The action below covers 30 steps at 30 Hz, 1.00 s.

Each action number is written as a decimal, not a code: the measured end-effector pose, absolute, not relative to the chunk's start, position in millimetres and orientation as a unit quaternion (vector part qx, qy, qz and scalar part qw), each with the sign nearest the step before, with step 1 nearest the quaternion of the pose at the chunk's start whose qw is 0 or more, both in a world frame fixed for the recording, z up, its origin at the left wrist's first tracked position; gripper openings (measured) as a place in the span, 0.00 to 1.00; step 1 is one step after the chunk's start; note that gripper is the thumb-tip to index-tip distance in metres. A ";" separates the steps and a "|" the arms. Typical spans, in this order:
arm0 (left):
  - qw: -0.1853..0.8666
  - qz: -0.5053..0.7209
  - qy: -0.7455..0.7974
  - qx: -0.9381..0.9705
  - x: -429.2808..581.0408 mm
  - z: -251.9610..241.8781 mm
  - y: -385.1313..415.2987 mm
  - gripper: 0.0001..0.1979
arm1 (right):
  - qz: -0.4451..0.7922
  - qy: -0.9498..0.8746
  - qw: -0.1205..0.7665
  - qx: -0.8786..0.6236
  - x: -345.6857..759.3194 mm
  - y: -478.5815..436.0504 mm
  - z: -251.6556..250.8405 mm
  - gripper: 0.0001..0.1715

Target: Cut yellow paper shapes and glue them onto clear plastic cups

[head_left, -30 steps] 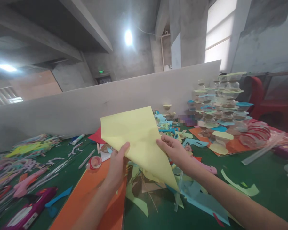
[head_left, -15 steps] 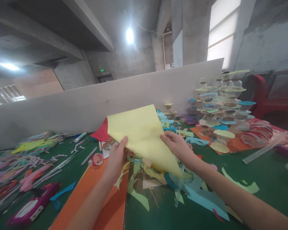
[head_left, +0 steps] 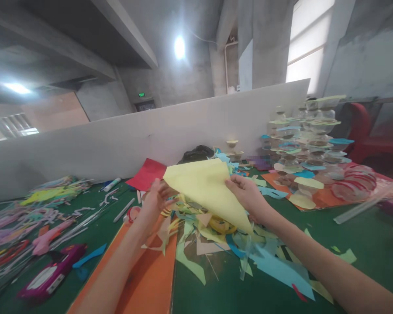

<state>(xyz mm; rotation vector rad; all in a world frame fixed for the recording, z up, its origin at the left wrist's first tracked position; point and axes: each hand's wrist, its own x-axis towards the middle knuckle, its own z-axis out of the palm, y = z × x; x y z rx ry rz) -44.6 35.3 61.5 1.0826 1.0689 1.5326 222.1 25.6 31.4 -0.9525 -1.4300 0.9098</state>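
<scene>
A sheet of yellow paper is held up over the table, its near corner curling downward. My right hand pinches its right edge between thumb and fingers. To the left of the sheet, my left hand has its fingers apart and grips nothing; it is slightly blurred. A red sheet of paper shows behind the left hand. Below the yellow sheet lies a heap of paper scraps in green, yellow and blue, with a yellow tape roll partly covered. An orange board lies under my left forearm.
Stacked clear cups with paper discs stand at the right on an orange sheet. At the left are pipe cleaners, a pink glue gun and a purple device. A white partition closes the far side.
My left hand has let go of the yellow paper and opened. The sheet has dropped lower, uncovering a black bag behind it and more of the red paper. My right hand keeps its hold.
</scene>
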 end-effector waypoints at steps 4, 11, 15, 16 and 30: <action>0.493 0.605 0.426 0.457 -23.7 58.5 20.1 0.15 | 0.383 -0.634 0.541 -0.398 218.6 20.9 29.5 0.22; 0.478 0.636 0.412 0.445 -26.9 63.2 17.3 0.13 | 0.394 -0.645 0.523 -0.395 218.2 21.9 31.6 0.21; 0.466 0.650 0.399 0.448 -32.6 62.6 23.5 0.15 | 0.398 -0.646 0.519 -0.394 222.3 22.4 34.0 0.21; 0.467 0.650 0.399 0.448 -32.9 62.5 24.2 0.16 | 0.397 -0.647 0.519 -0.394 223.5 23.1 34.0 0.21; 0.481 0.637 0.408 0.443 -30.9 56.1 25.5 0.11 | 0.355 -0.649 0.498 -0.452 242.8 26.4 46.3 0.21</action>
